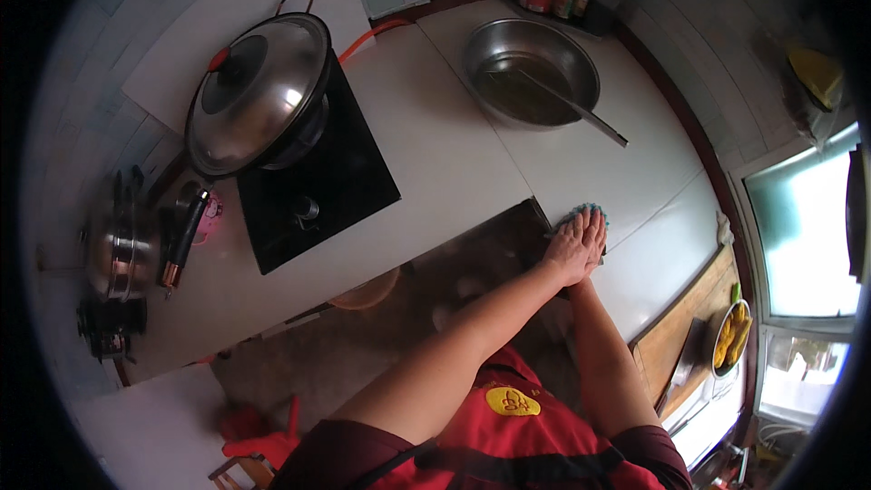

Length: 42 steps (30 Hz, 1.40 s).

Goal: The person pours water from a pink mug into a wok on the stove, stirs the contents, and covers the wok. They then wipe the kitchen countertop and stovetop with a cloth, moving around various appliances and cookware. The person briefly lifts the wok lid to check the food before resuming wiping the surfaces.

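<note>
At the inner corner of the white countertop, my two hands overlap on a teal cloth or scrubber. My left hand lies across the top, fingers stretched forward. Beneath and beside it is my right hand, largely covered, so its grip shows only in part. Teal edges stick out past the fingertips against the counter surface. Farther back stands a wide stainless steel basin containing some liquid. A long-handled metal utensil leans over its rim.
On a black cooktop at left sits a lidded wok. Stacked steel pots stand beyond. At right are a wooden cutting board, a cleaver and a bowl of yellow food. Bottles fill the back corner.
</note>
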Motion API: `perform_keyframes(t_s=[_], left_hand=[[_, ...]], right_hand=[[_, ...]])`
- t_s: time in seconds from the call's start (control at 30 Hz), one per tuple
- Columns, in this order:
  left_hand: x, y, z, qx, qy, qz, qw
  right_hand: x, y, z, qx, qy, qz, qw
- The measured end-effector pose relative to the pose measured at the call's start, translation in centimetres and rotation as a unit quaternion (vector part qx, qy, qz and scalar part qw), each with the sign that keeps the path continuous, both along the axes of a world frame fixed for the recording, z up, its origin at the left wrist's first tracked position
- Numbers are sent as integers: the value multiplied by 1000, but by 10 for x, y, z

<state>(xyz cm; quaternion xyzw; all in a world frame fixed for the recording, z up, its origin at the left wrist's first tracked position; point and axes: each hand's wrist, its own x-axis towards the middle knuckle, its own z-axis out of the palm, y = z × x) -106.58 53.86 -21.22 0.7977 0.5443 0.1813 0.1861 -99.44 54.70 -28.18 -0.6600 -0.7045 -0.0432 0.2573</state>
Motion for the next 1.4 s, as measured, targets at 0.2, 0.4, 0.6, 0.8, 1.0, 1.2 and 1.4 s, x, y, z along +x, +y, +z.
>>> perform_keyframes(t_s=[0.2, 0.4, 0.6, 0.8, 1.0, 1.2, 1.4], left_hand=[[-23, 32, 9, 18, 9, 57, 998], [-52, 61, 10, 58, 12, 118, 991], [-92, 77, 6, 79, -2, 206, 975], [-137, 67, 11, 66, -38, 278, 958], [-170, 40, 15, 54, -17, 360, 931], [-190, -2, 12, 81, 20, 419, 904], [-215, -62, 37, -48, -165, 412, 895]], right_hand=[[-18, 42, 0, 1, -3, 38, 999], [-44, 86, 0, 2, -4, 95, 995], [-89, 112, 0, 0, -3, 170, 986], [-141, 117, 2, 1, 2, 254, 967], [-189, 99, 5, 3, 5, 344, 939], [-226, 58, 11, -1, 10, 441, 897], [-230, 35, 24, -134, 77, 513, 844]])
